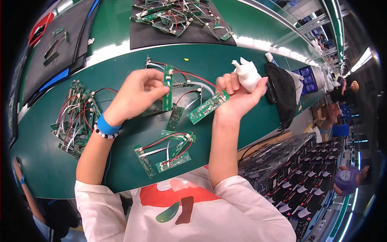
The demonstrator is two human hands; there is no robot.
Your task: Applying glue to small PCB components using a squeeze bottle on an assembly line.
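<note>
Wired circuit boards crowd a green counter (36, 141): a tangled pile (70, 121) sits left of the worker's left forearm, a smaller cluster (173, 159) lies near, between the forearms, and a larger heap (181, 18) covers a black mat (141, 38) on the far side. At far left, a few more boards rest on a dark sheet (74, 30). A black pouch (282, 99) lies just right of the right hand, with blue packets (308, 78) farther right. Another person's arm (21, 175) shows at the left edge; a person in a purple top (347, 180) appears at far right, well apart from the counter.

The left hand (135, 94), above a blue wristband (108, 125), is closed in a pinch, thumb and fingers on a narrow green board (167, 99) held on end. The right hand (244, 97), palm up, is half curled around a white bottle (248, 76) with a nozzle.

The narrow board stands between the hands, red and pale wires (197, 76) leading right from it. A wider board (207, 107) slants just left of the right wrist, its upper end beneath the curled fingers; whether they grip it cannot be told.
</note>
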